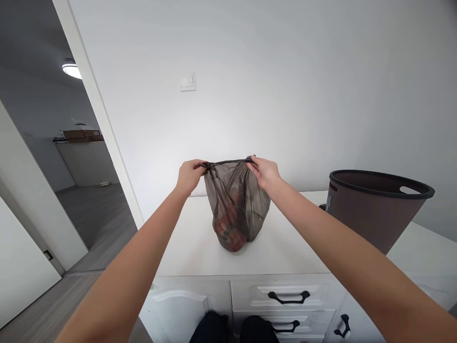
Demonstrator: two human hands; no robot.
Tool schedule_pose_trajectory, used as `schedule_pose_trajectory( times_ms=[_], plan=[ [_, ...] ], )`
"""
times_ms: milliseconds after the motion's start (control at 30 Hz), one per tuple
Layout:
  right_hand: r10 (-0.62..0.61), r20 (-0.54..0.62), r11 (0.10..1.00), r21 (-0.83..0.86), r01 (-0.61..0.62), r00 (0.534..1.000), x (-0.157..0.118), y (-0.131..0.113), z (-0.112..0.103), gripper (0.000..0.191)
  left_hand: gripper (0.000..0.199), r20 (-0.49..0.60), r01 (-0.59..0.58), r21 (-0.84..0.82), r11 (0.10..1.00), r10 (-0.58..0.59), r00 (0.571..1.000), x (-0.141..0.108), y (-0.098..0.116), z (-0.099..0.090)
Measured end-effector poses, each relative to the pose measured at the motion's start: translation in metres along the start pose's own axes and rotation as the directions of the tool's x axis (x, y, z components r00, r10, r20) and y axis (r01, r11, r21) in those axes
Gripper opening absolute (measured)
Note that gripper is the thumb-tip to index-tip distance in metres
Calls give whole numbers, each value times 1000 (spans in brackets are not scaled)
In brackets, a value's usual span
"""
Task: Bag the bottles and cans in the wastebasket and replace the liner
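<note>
Translucent grey-black bag (255, 202), brown bin (360, 216) with black rim (380, 191), white cabinet (193, 238).

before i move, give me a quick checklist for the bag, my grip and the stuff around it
1. Left hand on the bag: ok, it pinches one end of the rim.
2. Right hand on the bag: ok, it pinches the other end.
3. Rim pulled straight between the hands: ok.
4. Contents down in the bag: ok, reddish shapes show low through the film.
5. Bag lifted clear of the counter: cannot tell from this angle.
6. Bin apart from the bag: ok, it stands off to the right.
</note>
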State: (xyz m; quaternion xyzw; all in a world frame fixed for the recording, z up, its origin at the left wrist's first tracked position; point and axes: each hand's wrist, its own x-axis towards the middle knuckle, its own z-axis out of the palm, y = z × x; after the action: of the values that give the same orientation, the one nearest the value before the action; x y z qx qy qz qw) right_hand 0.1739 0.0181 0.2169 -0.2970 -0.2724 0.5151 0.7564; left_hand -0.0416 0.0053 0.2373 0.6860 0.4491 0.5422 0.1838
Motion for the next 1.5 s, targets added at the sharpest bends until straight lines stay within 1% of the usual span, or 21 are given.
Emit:
schedule_pose_trajectory(
  times_ms=[133,233,333,433,500,633,733,767,833,900,967,1000,1033,1067,1133,1167,1233,1300,1333,1400,1500],
  plan=[
    [-5,-4,999,-34,5,1000,-1,-4,-1,22,8,-15,131,-256,958,-139,990,6,-9,-6],
    [-37,18,997,-68,38,999,-3,-11,-11,21,5,-35,210,-382,900,-242,970,7,-4,-10],
    [-62,70,987,-143,71,996,-7,-17,-24,17,7,21,285,-517,807,-320,947,7,3,-7],
    [-60,135,966,-243,91,989,-12,-21,-36,14,12,91,319,-626,712,-339,936,8,11,-1],
    [-52,170,954,-284,99,984,-16,-22,-42,15,16,103,319,-661,679,-339,935,9,15,4],
    [-14,227,938,-334,91,974,-20,-25,-54,17,18,129,329,-667,668,-331,935,9,25,13],
    [64,272,891,-449,67,960,-20,-29,-65,9,18,130,324,-648,689,-320,939,7,33,18],
    [91,268,861,-505,60,959,-20,-30,-68,8,18,133,325,-635,700,-316,939,6,35,20],
    [53,247,753,-646,124,967,-20,-31,-71,23,17,150,329,-600,729,-301,942,4,38,23],
    [-132,295,555,-769,317,946,-19,-27,-65,43,15,180,331,-555,763,-278,944,1,38,26],
    [-299,435,331,-787,520,849,-18,-16,-48,62,12,207,322,-507,799,-250,946,-3,38,29],
    [-325,507,262,-762,592,798,-18,-9,-37,72,10,216,308,-481,821,-230,949,-5,38,30],
    [-313,569,234,-730,642,761,-17,0,-24,79,8,216,283,-451,846,-204,955,-7,39,31],
    [-276,615,246,-698,673,739,-17,8,-11,83,6,211,245,-414,877,-169,963,-9,41,31],
    [-159,654,357,-661,660,740,-18,26,13,80,6,203,141,-304,942,-80,976,-13,48,32],
    [-88,644,444,-658,609,760,-19,35,23,72,8,204,86,-236,968,-37,978,-15,52,31],
    [49,600,607,-653,453,799,-25,51,34,43,10,210,6,-110,994,17,978,-17,62,29],
    [137,573,703,-631,328,808,-34,65,35,15,11,200,-23,-31,999,28,979,-16,67,25],
    [158,576,727,-618,300,802,-38,70,32,10,12,189,-25,-15,1000,27,982,-16,67,22],
    [179,592,740,-607,289,786,-46,80,23,17,13,173,-18,-38,999,25,985,-16,62,17],
    [188,596,738,-610,288,781,-52,92,5,28,16,160,40,-245,969,0,987,-27,43,13]
  ],
)
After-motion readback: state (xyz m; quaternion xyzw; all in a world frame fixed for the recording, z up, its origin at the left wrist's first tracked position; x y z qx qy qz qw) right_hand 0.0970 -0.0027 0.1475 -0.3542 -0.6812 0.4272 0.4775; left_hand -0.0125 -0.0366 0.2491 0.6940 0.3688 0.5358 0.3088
